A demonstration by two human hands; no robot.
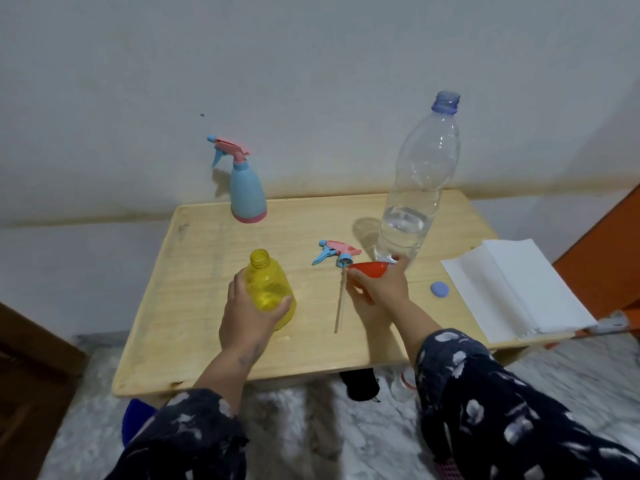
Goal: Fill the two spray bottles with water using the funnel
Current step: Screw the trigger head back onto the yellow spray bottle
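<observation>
Two spray bottles on wooden table (194,327): yellow spray bottle (268,289) near front left, uncapped, open neck up, looks empty; blue spray bottle (246,192) at back edge, trigger head on, untouched. Left hand (247,317) wrapped round yellow body low down, thumb on right side, steadying it upright. Right hand (379,289) gripping red funnel (367,270) by its bowl, just right of yellow bottle, beside base of water bottle. Removed sprayer head (337,252) lying between, dip tube (340,299) pointing toward front edge. Clear water bottle (415,188) upright at right, cap off, roughly a third full. Blue cap (440,290) loose near folded paper towels (516,289).

Handling guess: yellow bottle thin plastic, light, tips easily while empty, so low hold on body fits. Funnel rigid, light, take by rim, spout into neck. Water bottle soft-walled, flexes if squeezed, likely slick if wet; grip mid-body above waterline, pour slowly. Step in hand probably seating funnel in yellow neck; no filling visible yet
</observation>
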